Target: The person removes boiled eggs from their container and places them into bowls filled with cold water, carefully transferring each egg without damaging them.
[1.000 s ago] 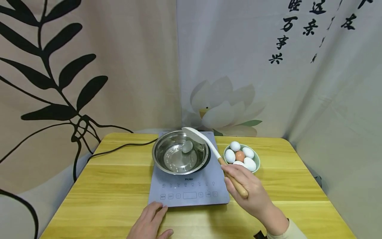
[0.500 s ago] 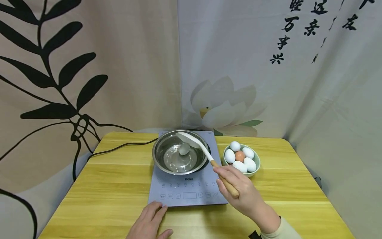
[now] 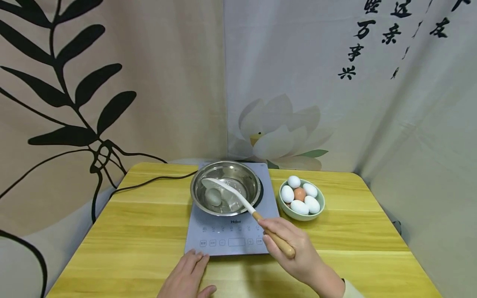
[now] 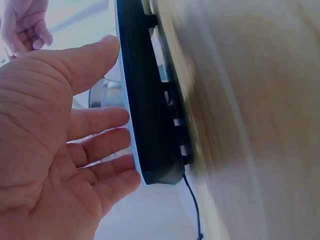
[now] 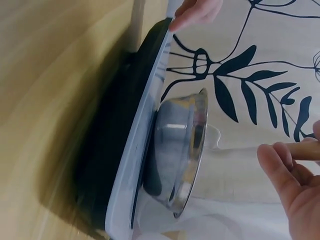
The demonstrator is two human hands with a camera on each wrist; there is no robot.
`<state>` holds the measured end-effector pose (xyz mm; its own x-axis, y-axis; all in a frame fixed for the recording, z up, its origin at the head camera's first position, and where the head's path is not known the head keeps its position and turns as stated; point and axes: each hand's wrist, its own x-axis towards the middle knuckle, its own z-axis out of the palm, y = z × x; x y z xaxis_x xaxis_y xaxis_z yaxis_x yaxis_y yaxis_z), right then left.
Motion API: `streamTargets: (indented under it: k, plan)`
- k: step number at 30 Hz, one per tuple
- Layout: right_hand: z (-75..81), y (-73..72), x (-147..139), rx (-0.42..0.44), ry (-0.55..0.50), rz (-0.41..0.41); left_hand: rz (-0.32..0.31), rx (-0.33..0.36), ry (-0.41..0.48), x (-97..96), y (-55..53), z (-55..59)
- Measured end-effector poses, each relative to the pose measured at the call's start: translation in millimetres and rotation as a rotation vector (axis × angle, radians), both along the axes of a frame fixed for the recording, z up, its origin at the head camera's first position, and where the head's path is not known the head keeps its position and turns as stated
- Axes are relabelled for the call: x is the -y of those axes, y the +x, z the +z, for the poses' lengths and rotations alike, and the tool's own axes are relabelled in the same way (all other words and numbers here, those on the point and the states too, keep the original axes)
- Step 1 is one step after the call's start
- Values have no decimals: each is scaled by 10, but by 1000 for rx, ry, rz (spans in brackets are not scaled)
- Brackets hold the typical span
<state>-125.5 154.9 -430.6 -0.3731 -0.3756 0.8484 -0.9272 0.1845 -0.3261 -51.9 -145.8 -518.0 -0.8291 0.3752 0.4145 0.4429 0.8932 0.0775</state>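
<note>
My right hand (image 3: pixel 292 250) grips the wooden handle of a white spatula (image 3: pixel 236 194). The spatula's head is over a steel pot (image 3: pixel 247 178); the right wrist view shows its tip just above the rim. A round, pale grey shape (image 3: pixel 213 197) shows in the pot; I cannot tell whether it is an egg or a reflection. Beneath the pot is a grey induction cooktop (image 3: pixel 220 234). My left hand (image 3: pixel 186 273) touches the cooktop's front left edge with its fingertips. The left wrist view shows its thumb and fingers (image 4: pixel 107 117) against that edge.
A green bowl (image 3: pixel 298 216) holds several white eggs (image 3: pixel 311 204) and a brown egg (image 3: pixel 299 194), right of the cooktop. A black cord (image 3: pixel 160 178) runs left across the wooden table (image 3: pixel 149 223). Printed curtains (image 3: pixel 179 82) hang behind.
My right hand has moved left and slightly towards me, carrying the spatula's head across the pot. The round grey shape has shifted the same way. My left hand has stayed in place.
</note>
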Motion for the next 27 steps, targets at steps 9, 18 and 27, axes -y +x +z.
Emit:
streamTargets:
  k: [9, 18, 27]
  plan:
    - [-64, 121, 47, 45, -24, 18, -26, -49, -22, -34, -21, 12]
    - [-116, 229, -6, 439, -204, -15, -29, -65, -51, -58, -31, 16]
    - [-70, 160, -68, 859, -449, -6, -6, 25, -20, -77, -21, 75]
